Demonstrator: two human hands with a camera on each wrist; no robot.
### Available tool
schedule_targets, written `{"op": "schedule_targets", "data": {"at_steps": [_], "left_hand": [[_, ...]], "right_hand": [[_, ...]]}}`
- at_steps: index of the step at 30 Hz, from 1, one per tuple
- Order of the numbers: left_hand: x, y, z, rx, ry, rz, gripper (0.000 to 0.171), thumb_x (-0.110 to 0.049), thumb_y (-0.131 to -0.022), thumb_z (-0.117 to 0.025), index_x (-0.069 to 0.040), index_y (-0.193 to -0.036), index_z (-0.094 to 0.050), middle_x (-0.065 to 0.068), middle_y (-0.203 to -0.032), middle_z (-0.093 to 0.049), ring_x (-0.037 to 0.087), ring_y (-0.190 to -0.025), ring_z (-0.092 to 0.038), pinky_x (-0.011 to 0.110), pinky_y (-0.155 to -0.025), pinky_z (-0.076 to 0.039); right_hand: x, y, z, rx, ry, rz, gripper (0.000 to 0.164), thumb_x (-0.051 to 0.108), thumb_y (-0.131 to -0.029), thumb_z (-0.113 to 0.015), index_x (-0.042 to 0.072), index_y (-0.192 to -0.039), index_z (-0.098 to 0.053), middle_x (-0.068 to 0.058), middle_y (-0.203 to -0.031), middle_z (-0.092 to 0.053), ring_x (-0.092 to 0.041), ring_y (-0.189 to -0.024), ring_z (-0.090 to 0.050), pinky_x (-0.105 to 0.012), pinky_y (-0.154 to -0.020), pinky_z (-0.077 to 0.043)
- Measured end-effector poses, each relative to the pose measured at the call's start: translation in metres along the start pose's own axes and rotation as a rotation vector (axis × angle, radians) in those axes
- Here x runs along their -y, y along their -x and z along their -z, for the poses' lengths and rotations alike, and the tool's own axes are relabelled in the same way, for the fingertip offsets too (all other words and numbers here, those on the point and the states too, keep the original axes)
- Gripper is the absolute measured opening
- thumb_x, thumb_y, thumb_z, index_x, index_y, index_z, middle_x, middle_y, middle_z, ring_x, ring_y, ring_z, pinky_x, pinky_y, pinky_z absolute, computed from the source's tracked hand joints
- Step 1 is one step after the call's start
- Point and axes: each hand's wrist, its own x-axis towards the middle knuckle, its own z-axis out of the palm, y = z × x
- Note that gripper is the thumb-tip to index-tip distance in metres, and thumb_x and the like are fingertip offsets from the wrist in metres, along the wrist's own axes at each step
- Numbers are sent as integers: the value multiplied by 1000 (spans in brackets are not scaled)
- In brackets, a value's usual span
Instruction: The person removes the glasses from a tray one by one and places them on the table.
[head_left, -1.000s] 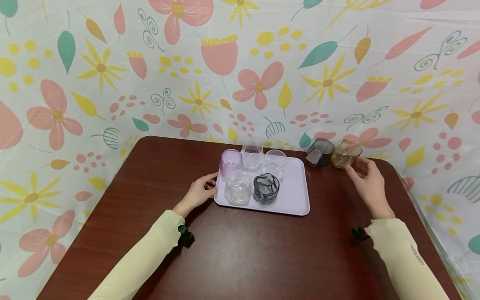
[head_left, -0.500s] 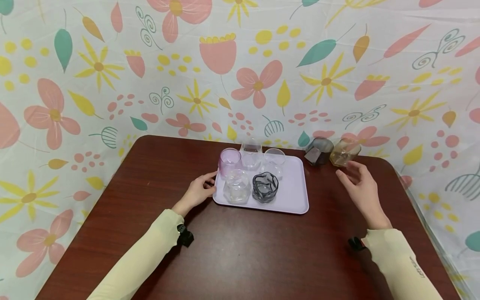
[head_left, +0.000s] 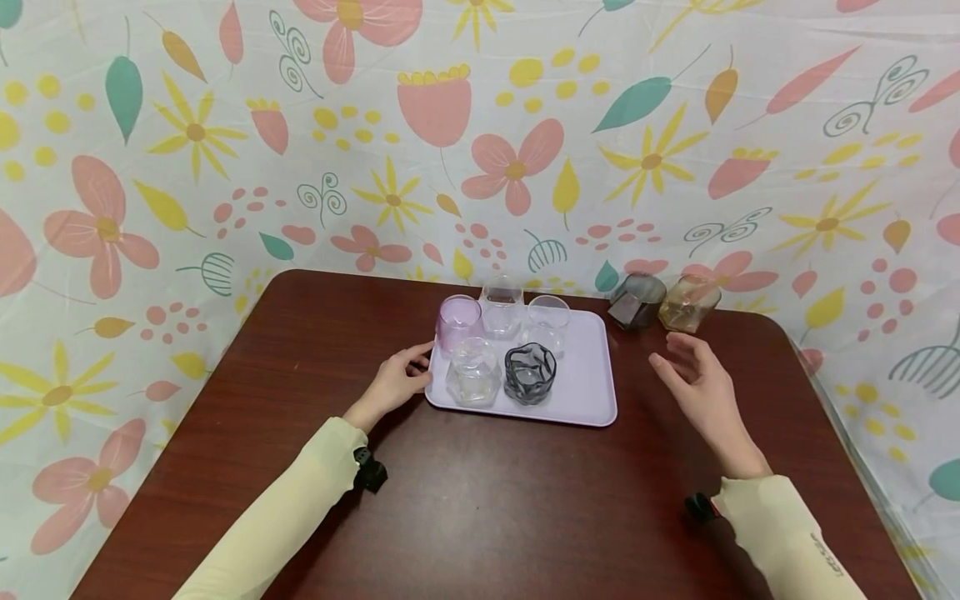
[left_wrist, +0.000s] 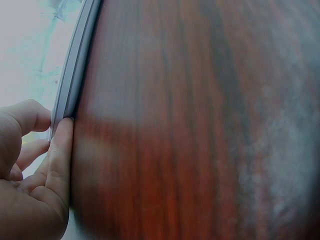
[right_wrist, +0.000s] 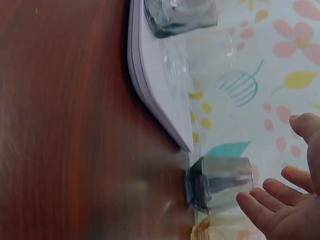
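Note:
A lilac tray (head_left: 588, 375) holds a pink glass (head_left: 459, 323), a smoky ribbed glass (head_left: 530, 375) and several clear ones, among them a clear glass (head_left: 474, 373) at the front. My left hand (head_left: 393, 385) grips the tray's left edge; the left wrist view has its fingers (left_wrist: 61, 142) on both sides of the rim. My right hand (head_left: 703, 390) is right of the tray with fingers spread and holds nothing. Beyond it stand a grey faceted glass (head_left: 637, 302) and an amber glass (head_left: 688, 304). In the right wrist view its fingers overlap the grey glass's edge.
The brown wooden table (head_left: 480, 508) stretches in front of the tray. Right behind its back edge hangs a flower-patterned cloth (head_left: 517, 100), close to the grey and amber glasses.
My right hand has left the amber glass, drawing back toward me and slightly left. The amber glass stays beside the grey one. My left hand and the tray have kept their places.

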Motion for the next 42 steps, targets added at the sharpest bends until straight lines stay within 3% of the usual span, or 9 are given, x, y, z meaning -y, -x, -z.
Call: {"op": "schedule_targets", "data": {"at_steps": [18,23,29,31,35,37,42], "left_hand": [[-3,1,0,-10,-18,1,58,0,-88,-64,-2,-146,-59,17,-109,-70,25,-88,-67,25,-72,-55],[-3,1,0,-12,-16,-7,58,0,-88,-64,-2,-146,-59,17,-109,-70,25,-88,-67,25,-71,-55],[-2,1,-1,-8,-6,3,58,1,-88,-64,-2,-146,-59,17,-109,-69,24,-88,-67,25,-71,-56],[-1,1,-1,-3,3,6,58,1,-89,-64,-2,-146,-58,17,-109,-69,24,-88,-66,26,-71,-57],[-1,0,-1,-2,20,10,57,2,-89,-64,-2,-146,-58,18,-109,-69,24,-88,-66,28,-71,-59],[-1,0,-1,-6,27,13,57,2,-90,-63,-2,-146,-59,18,-109,-69,23,-87,-65,29,-70,-61],[1,-2,-2,-10,59,30,54,2,-92,-60,-2,-146,-59,19,-109,-68,20,-84,-62,31,-69,-63]], "right_hand": [[21,19,-33,39,-109,71,52,14,-100,-70,0,-146,-51,-24,-143,-56,14,-112,-54,-6,-92,-48],[26,22,-43,46,-135,124,50,7,-98,-72,-2,-143,-53,-25,-140,-57,11,-116,-54,-9,-95,-49],[31,23,-56,75,-128,142,49,9,-98,-72,-3,-142,-53,-23,-139,-58,10,-114,-56,-9,-93,-50],[32,23,-60,83,-117,147,49,10,-98,-73,-3,-141,-53,-22,-139,-59,3,-114,-60,-10,-93,-51],[37,22,-68,95,-103,167,50,9,-96,-74,-4,-140,-54,-23,-138,-59,-25,-122,-63,-13,-97,-51],[40,22,-73,108,-112,170,49,8,-96,-75,-4,-139,-55,-25,-139,-58,-37,-126,-60,-22,-100,-53],[47,21,-86,144,-142,161,51,8,-95,-76,-2,-140,-55,-26,-140,-57,-42,-129,-58,-53,-101,-53]]}}
